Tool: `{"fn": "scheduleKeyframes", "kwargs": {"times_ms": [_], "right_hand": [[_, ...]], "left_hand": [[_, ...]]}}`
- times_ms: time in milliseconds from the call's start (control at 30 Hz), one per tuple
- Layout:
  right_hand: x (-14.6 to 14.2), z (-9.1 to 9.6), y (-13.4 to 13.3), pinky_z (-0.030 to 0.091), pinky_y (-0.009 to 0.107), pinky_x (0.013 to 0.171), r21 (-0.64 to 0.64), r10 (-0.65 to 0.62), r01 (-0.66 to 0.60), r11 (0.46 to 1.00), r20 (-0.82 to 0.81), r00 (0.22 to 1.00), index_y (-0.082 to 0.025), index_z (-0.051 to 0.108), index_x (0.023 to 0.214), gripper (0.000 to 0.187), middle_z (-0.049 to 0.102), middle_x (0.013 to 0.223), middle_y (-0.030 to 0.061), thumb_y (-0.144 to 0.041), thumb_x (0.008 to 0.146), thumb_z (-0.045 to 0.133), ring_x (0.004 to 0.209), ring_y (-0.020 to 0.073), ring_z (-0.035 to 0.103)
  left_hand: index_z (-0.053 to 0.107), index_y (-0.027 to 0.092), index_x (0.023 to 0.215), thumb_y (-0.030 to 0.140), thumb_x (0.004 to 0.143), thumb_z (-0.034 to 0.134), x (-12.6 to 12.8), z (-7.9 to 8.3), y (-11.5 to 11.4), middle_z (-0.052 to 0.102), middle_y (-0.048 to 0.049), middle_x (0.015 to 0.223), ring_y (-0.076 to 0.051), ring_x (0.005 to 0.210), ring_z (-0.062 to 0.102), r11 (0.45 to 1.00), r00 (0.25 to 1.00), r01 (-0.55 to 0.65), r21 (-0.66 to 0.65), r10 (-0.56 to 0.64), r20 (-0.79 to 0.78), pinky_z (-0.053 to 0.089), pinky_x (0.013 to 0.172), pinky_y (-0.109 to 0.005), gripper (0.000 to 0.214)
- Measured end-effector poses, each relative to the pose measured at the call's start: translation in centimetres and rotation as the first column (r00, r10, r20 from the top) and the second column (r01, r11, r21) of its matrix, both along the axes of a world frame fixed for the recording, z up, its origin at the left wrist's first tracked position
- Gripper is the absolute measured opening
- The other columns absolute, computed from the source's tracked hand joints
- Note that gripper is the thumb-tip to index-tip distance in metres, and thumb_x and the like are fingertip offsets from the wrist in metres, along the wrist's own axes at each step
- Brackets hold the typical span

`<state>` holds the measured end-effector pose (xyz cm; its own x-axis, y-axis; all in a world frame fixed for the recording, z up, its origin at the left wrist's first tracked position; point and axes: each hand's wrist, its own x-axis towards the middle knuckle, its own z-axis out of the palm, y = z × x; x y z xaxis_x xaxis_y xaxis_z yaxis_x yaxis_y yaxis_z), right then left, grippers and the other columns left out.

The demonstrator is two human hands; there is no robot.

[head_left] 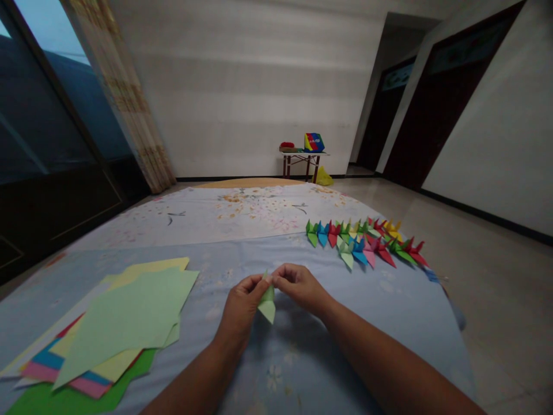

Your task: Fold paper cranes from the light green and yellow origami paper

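A pale green folded paper crane (268, 309) is held over the table in front of me. My left hand (242, 302) grips its upper part between thumb and fingers, and one pointed flap hangs below. Close against it, my right hand (303, 288) is closed in a pinch at the crane's upper right edge; the fingers hide just what part they grip. To the right stand rows of finished paper cranes (359, 252) in green, blue, red, pink and yellow. A stack of coloured paper sheets (133, 311), pale green on top, lies on the left.
A blue flowered cloth (207, 357) covers the round table, with a white flowered part (194, 213) at the far side. Beyond it, a small table (305, 154) by the wall carries a colourful box (314, 142). A yellow bag (323, 176) lies on the floor.
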<state>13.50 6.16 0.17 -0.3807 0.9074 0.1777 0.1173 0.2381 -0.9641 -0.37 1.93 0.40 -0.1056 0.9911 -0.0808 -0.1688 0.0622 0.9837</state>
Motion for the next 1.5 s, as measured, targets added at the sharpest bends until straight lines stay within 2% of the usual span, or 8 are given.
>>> {"fn": "scheduleKeyframes", "kwargs": {"times_ms": [233, 367, 533, 700, 833, 933, 1100, 1500], "right_hand": [[0.2, 0.1, 0.3, 0.042, 0.023, 0.061, -0.007, -0.012, 0.011, 1.000, -0.102, 0.995, -0.015, 0.060, 0.070, 0.027, 0.057, 0.062, -0.0011, -0.040, 0.078, 0.056, 0.060, 0.0102, 0.051], [0.5, 0.4, 0.4, 0.043, 0.024, 0.063, -0.005, -0.018, 0.017, 1.000, -0.122, 0.992, -0.015, 0.063, 0.076, 0.034, 0.059, 0.066, 0.0015, -0.046, 0.081, 0.049, 0.065, 0.0121, 0.055], [0.4, -0.1, 0.3, 0.038, 0.022, 0.058, -0.040, 0.017, -0.018, 0.999, -0.023, 1.000, -0.015, 0.060, 0.070, 0.027, 0.055, 0.062, -0.0011, -0.041, 0.075, 0.059, 0.058, 0.0094, 0.049], [-0.1, -1.1, 0.3, 0.036, 0.021, 0.054, -0.091, 0.078, -0.087, 0.992, -0.104, 0.992, -0.015, 0.057, 0.071, 0.028, 0.056, 0.063, -0.0019, -0.041, 0.068, 0.066, 0.055, 0.0081, 0.047], [0.0, -1.3, 0.8, 0.035, 0.021, 0.054, -0.080, 0.016, -0.030, 0.996, -0.160, 0.987, -0.015, 0.056, 0.068, 0.028, 0.053, 0.061, -0.0032, -0.042, 0.068, 0.067, 0.054, 0.0076, 0.045], [0.3, -1.3, 1.3, 0.035, 0.021, 0.054, -0.097, -0.040, 0.022, 0.995, -0.184, 0.982, -0.015, 0.056, 0.067, 0.030, 0.052, 0.060, -0.0037, -0.043, 0.066, 0.068, 0.054, 0.0074, 0.044], [0.6, -1.6, 1.7, 0.036, 0.022, 0.058, -0.121, -0.044, 0.015, 0.992, -0.233, 0.972, -0.014, 0.057, 0.069, 0.032, 0.054, 0.062, -0.0032, -0.043, 0.065, 0.069, 0.057, 0.0079, 0.045], [0.8, -2.6, 2.0, 0.038, 0.024, 0.060, -0.148, -0.019, -0.025, 0.989, -0.292, 0.956, -0.015, 0.058, 0.069, 0.033, 0.057, 0.062, -0.0018, -0.045, 0.064, 0.071, 0.057, 0.0094, 0.049]], "left_hand": [[0.070, 0.015, 0.089, 0.047, 0.069, 0.065, -0.1, -0.1, 0.2, 0.068, -0.0031, 0.074, -0.015, 0.064, 0.057, 0.998, 0.999, 0.049, 0.044, -0.048, -0.023, 0.042, 0.060, -0.023, 0.038], [0.070, 0.014, 0.090, 0.049, 0.067, 0.066, -0.3, -0.3, 0.3, 0.069, -0.0039, 0.077, -0.016, 0.065, 0.058, 1.000, 0.999, 0.010, 0.023, -0.009, -0.044, 0.042, 0.059, -0.022, 0.042], [0.069, 0.015, 0.092, 0.048, 0.069, 0.065, -0.4, -0.4, 0.4, 0.069, -0.0032, 0.077, -0.016, 0.067, 0.059, 0.999, 1.000, 0.016, 0.034, -0.016, -0.015, 0.043, 0.062, -0.023, 0.041], [0.068, 0.015, 0.092, 0.045, 0.071, 0.063, -0.3, 0.2, 0.2, 0.069, -0.0029, 0.076, -0.018, 0.072, 0.060, 0.997, 0.996, 0.019, 0.074, -0.012, -0.086, 0.044, 0.067, -0.025, 0.037], [0.064, 0.017, 0.102, 0.045, 0.072, 0.060, -0.6, 0.6, 0.2, 0.067, -0.0053, 0.091, -0.020, 0.083, 0.060, 0.984, 0.977, -0.096, 0.147, 0.122, -0.177, 0.044, 0.074, -0.029, 0.041], [0.059, 0.017, 0.109, 0.047, 0.071, 0.058, -1.0, 0.1, 0.4, 0.063, -0.0023, 0.077, -0.017, 0.069, 0.058, 0.961, 0.931, -0.217, 0.172, 0.257, -0.258, 0.044, 0.064, -0.027, 0.048], [0.059, 0.013, 0.100, 0.052, 0.073, 0.054, -1.0, -1.0, 0.5, 0.058, 0.0016, 0.061, -0.013, 0.050, 0.051, 0.989, 0.971, -0.096, 0.108, 0.117, -0.209, 0.041, 0.049, -0.024, 0.047], [0.064, 0.014, 0.095, 0.043, 0.069, 0.063, 0.1, -1.7, 0.5, 0.070, -0.0056, 0.082, -0.018, 0.069, 0.064, 0.998, 0.997, 0.012, 0.054, -0.008, -0.071, 0.050, 0.071, -0.030, 0.039]]}}
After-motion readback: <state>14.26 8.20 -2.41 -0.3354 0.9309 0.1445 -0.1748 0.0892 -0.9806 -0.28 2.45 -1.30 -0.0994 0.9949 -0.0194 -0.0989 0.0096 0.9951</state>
